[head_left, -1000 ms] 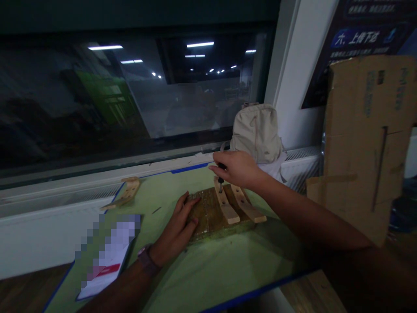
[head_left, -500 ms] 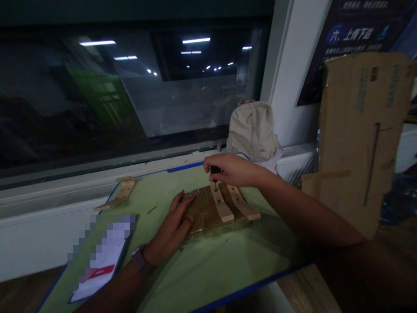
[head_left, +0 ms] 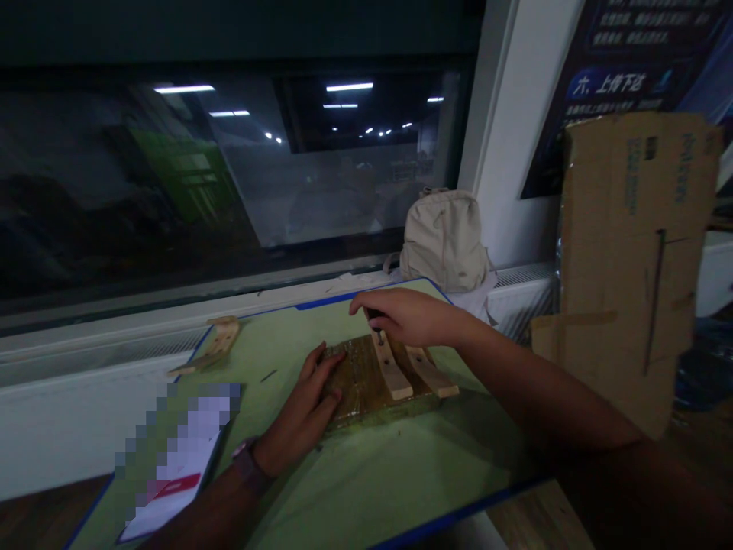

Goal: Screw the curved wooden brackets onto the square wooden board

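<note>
A brown wooden board (head_left: 360, 382) lies on the green mat (head_left: 355, 473). Two light wooden slats (head_left: 394, 368) rest across its right half. My left hand (head_left: 306, 405) lies flat on the board's left edge, fingers stretched out, pressing it down. My right hand (head_left: 404, 315) is closed round a small dark-handled screwdriver (head_left: 375, 327) held upright, its tip on the far end of the left slat. Most of the tool is hidden in my fist.
A loose wooden piece (head_left: 214, 345) lies at the mat's far left corner. A blurred paper (head_left: 177, 451) sits at the left. A beige bag (head_left: 447, 241) stands on the sill behind. A tall cardboard box (head_left: 630, 252) stands at the right. The window is dark.
My right hand has sunk lower onto the slat, with the screwdriver handle showing less. The left hand stays on the board. The view shifted slightly.
</note>
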`<act>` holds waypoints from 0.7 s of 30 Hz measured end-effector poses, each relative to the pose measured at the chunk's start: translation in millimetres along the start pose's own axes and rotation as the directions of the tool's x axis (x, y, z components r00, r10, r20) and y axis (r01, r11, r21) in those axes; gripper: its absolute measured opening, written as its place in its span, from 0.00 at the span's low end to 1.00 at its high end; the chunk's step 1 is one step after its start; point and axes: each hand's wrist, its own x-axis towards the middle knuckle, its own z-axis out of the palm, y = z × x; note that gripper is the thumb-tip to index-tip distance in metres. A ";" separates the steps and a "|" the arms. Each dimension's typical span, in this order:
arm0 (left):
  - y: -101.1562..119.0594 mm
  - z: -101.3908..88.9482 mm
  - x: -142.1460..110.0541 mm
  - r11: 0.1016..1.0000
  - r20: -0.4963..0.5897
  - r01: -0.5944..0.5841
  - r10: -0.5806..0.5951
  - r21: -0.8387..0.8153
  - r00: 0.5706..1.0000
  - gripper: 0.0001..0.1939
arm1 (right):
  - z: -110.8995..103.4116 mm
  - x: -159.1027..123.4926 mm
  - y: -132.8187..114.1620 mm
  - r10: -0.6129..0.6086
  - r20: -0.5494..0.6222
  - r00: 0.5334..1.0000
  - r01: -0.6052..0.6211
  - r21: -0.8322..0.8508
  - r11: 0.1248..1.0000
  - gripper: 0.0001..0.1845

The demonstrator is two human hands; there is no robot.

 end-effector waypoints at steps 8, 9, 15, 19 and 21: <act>-2.9 3.0 2.2 1.000 -0.004 -0.007 0.007 -0.004 1.000 0.25 | -8.7 1.8 4.7 0.381 -0.097 0.919 -0.391 -0.330 0.859 0.19; -4.3 3.8 2.6 1.000 -0.008 -0.005 0.005 -0.005 1.000 0.25 | -12.6 -1.8 4.7 0.371 -0.061 0.927 -0.370 -0.327 0.870 0.20; -9.2 6.2 2.0 1.000 -0.052 0.000 0.000 -0.013 0.999 0.25 | -26.5 -15.3 7.1 0.098 0.083 0.992 -0.091 -0.083 0.992 0.16; -5.2 2.7 1.9 1.000 -0.032 0.006 -0.006 -0.002 0.999 0.25 | -22.0 -9.1 9.2 0.002 0.043 0.999 -0.005 0.071 0.997 0.18; -3.4 1.0 2.4 1.000 -0.023 0.015 -0.015 0.009 1.000 0.25 | -19.4 -6.0 8.5 0.026 0.010 1.000 -0.027 0.071 0.997 0.17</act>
